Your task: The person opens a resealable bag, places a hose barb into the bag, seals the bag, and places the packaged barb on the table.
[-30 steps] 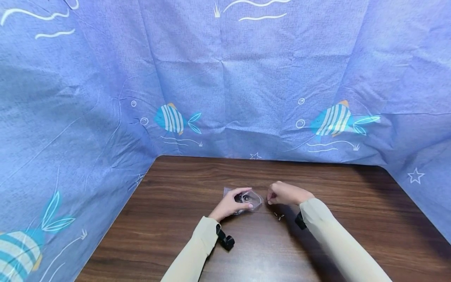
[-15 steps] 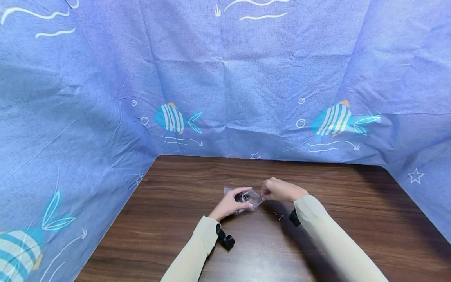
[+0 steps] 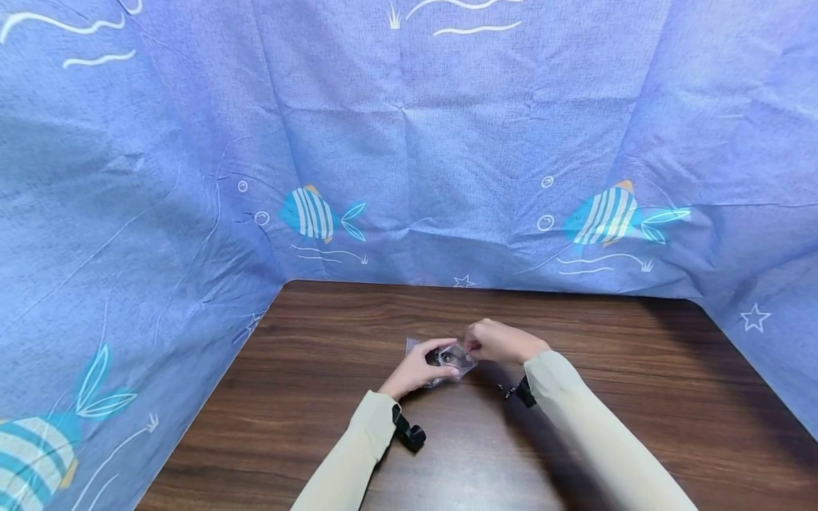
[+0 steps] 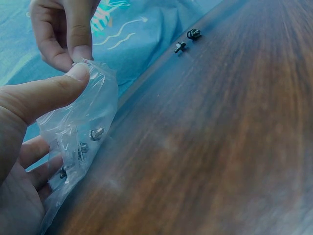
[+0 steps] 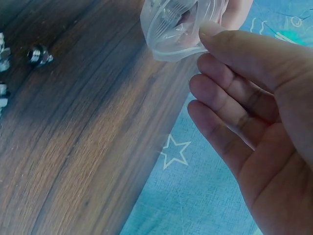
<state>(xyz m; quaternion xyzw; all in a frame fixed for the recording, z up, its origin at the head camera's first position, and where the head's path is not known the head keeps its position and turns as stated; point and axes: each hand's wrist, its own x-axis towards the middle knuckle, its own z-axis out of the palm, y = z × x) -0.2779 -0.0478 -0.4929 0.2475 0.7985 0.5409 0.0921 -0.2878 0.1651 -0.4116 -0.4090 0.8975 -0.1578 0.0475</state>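
My left hand (image 3: pixel 414 370) grips a clear plastic zip bag (image 3: pixel 463 363), thumb on one side and fingers on the other, its mouth spread toward the right. Inside the bag, small metal screw-like parts (image 4: pixel 97 133) show through the film. My right hand (image 3: pixel 501 342) is at the bag's mouth, thumb and index fingertips together right at the rim, other fingers curled; I cannot tell what lies between the fingertips. On the table by the right wrist lie several similar loose metal parts (image 3: pixel 507 390), with one dark part (image 5: pixel 36 55) sharper in the right wrist view.
The brown wood-grain table (image 3: pixel 332 426) reaches back to a blue cloth (image 3: pixel 460 177) printed with fish, which also hangs at both sides. A black wrist camera (image 3: pixel 412 436) sits on the left wrist, another on the right (image 3: pixel 526 392).
The right hand has moved left from beside the loose parts to the mouth of the bag. The left hand and the bag have stayed in place.
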